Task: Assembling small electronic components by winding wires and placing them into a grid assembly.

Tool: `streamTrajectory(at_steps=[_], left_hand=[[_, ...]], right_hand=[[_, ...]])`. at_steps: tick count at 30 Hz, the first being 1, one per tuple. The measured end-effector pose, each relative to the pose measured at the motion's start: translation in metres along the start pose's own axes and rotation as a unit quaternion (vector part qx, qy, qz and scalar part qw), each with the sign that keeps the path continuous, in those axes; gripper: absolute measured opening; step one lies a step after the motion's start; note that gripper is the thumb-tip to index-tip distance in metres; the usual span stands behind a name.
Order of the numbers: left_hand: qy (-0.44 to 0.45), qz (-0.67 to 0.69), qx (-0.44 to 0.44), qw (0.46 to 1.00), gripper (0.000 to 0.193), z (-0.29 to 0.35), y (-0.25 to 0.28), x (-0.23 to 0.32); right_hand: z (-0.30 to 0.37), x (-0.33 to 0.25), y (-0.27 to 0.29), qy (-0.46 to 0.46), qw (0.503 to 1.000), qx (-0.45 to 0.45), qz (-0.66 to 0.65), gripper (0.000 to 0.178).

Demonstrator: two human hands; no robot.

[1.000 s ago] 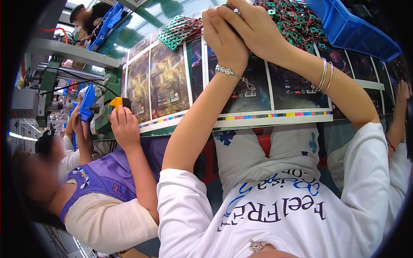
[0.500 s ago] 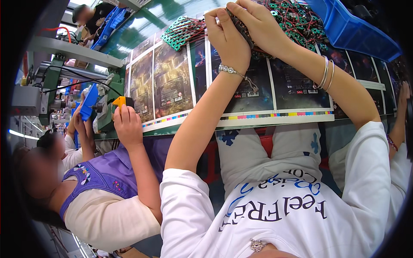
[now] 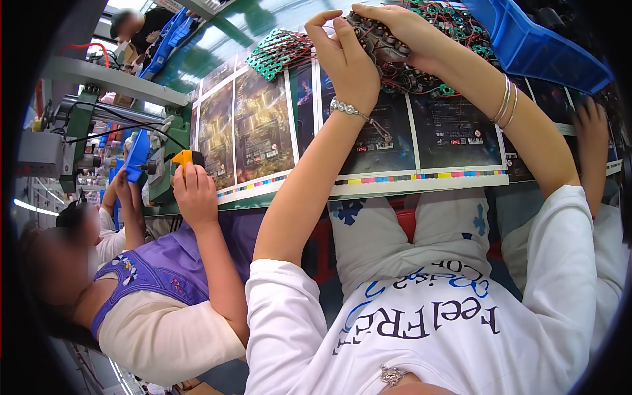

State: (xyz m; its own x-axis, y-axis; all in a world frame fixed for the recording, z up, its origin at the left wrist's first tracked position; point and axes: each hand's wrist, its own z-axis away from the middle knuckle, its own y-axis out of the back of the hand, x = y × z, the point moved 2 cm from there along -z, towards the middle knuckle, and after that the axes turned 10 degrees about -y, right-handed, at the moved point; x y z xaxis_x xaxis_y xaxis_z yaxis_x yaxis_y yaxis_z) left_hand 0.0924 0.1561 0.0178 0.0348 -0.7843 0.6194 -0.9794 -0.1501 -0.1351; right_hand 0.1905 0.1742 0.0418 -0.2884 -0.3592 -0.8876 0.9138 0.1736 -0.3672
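Over the far side of the table I hold a dark part set with rows of round black pieces (image 3: 385,41); its exact kind I cannot make out. My left hand (image 3: 347,62) grips its left edge, index finger and thumb bent above it. From the right, my right hand (image 3: 413,34) is closed along its far and right side, with part of its fingers hidden behind it. Just beyond and to the right lies a tangled heap of green circuit boards with red and black wires (image 3: 464,46). Left of my hands is a stack of green perforated boards (image 3: 271,56).
Printed sheets (image 3: 263,131) cover the green table (image 3: 227,39). A blue bin (image 3: 533,46) stands at the far right. On the left, a co-worker's hand (image 3: 195,194) holds a yellow and black tool (image 3: 189,158) beside a green machine frame (image 3: 72,141). Another person's hand (image 3: 591,125) reaches in at the right.
The part in my hands has tilted so its round black pieces now face me, and my right hand has shifted slightly right and down. The neighbour's hand at the right has moved onto the table.
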Motion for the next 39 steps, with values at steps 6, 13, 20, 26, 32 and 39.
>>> streamTrajectory(at_steps=[6,13,20,26,32,39], left_hand=[[0.001,-0.029,0.021,0.999,0.022,-0.001,-0.001,-0.001],[0.018,-0.044,-0.048,0.998,0.02,-0.004,-0.012,-0.005],[-0.202,-0.314,-0.124,0.919,0.024,-0.054,0.041,-0.028],[-0.023,-0.563,-0.266,0.782,0.068,-0.08,0.132,-0.08],[0.111,-0.514,-0.341,0.779,0.097,-0.076,0.167,-0.107],[0.257,-0.429,-0.404,0.766,0.105,-0.085,0.167,-0.075]], right_hand=[[0.001,-0.009,0.009,-0.092,0.995,0.018,0.034,0.035],[-0.009,-0.016,0.039,0.017,0.998,0.007,0.064,0.037],[-0.037,-0.033,0.079,0.263,0.913,0.078,0.302,0.035],[-0.039,-0.042,0.094,0.256,0.82,0.153,0.488,0.033],[-0.026,-0.04,0.07,0.27,0.788,0.166,0.528,0.03],[-0.02,-0.037,0.062,0.314,0.752,0.179,0.551,0.028]])
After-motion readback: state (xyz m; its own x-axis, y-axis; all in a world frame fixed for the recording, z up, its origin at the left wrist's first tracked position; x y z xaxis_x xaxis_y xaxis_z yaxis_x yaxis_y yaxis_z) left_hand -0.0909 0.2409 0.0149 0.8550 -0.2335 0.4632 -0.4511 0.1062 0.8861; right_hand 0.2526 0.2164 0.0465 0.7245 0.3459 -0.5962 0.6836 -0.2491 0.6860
